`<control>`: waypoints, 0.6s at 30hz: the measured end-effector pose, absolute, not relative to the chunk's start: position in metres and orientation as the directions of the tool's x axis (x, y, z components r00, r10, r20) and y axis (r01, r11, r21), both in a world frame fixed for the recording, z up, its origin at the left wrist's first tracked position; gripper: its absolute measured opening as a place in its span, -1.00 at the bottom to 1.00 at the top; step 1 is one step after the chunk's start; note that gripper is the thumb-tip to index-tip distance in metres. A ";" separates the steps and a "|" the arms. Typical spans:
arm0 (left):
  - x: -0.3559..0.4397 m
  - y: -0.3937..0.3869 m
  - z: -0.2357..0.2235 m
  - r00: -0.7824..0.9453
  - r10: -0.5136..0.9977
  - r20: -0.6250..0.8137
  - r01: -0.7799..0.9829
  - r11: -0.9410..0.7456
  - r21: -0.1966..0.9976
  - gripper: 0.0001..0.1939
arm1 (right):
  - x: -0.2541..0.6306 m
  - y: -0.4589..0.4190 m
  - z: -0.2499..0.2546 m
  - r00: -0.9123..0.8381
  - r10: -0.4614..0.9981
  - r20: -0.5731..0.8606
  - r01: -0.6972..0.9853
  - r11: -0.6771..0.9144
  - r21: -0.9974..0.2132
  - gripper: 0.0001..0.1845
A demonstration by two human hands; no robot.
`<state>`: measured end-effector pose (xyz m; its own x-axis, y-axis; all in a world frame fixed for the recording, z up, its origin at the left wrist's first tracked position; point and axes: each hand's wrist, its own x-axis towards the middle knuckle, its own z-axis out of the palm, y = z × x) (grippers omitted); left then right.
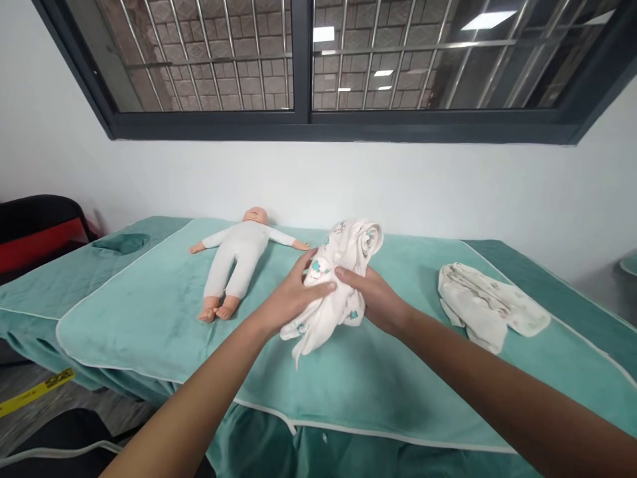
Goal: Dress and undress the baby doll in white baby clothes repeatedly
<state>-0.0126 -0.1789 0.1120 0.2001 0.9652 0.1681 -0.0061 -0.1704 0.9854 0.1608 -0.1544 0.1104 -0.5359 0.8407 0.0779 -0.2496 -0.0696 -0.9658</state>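
My left hand (298, 290) and my right hand (371, 295) grip a bunched white cloth (343, 265) with small teal prints, held up over the bed. It is rolled at the top and a loose end hangs down at the lower left; whether it is a garment or a wrap I cannot tell. Both thumbs press on its near side, while most other fingers are hidden behind it. To the left, a baby doll (239, 245) in a white bodysuit lies on its back, arms spread and feet towards me. Off to the right lies a crumpled white baby garment (490, 302).
A teal mat (134, 318) with white edging covers the bed, whose quilted cover (64, 279) shows at the left. Behind stands a white wall (423, 186) below a barred window (303, 126). A black and red chair (42, 232) is at far left.
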 end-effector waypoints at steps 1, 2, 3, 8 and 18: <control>-0.011 -0.180 0.105 0.244 0.958 0.152 -0.056 -0.143 0.988 -0.21 | 0.161 -0.154 0.109 -0.548 0.834 0.063 -0.261 -0.099 -0.960 -0.39; -0.007 -0.182 0.097 0.246 0.958 0.148 -0.102 -0.126 0.987 -0.18 | 0.162 -0.153 0.107 -0.566 0.824 0.039 -0.253 -0.128 -0.959 -0.38; -0.004 -0.184 0.089 0.215 0.966 0.146 -0.138 -0.118 0.983 -0.17 | 0.163 -0.152 0.104 -0.590 0.808 0.010 -0.226 -0.153 -0.962 -0.37; 0.007 -0.192 0.051 -0.068 0.996 0.053 -0.175 -0.064 0.982 -0.31 | 0.177 -0.144 0.083 -0.720 0.692 -0.047 0.060 -0.006 -0.998 -0.39; -0.067 -0.346 -0.004 -0.066 0.935 -0.349 0.223 0.354 0.908 -0.38 | 0.250 -0.096 -0.021 -0.175 0.977 -0.123 -0.052 -0.134 -0.990 -0.60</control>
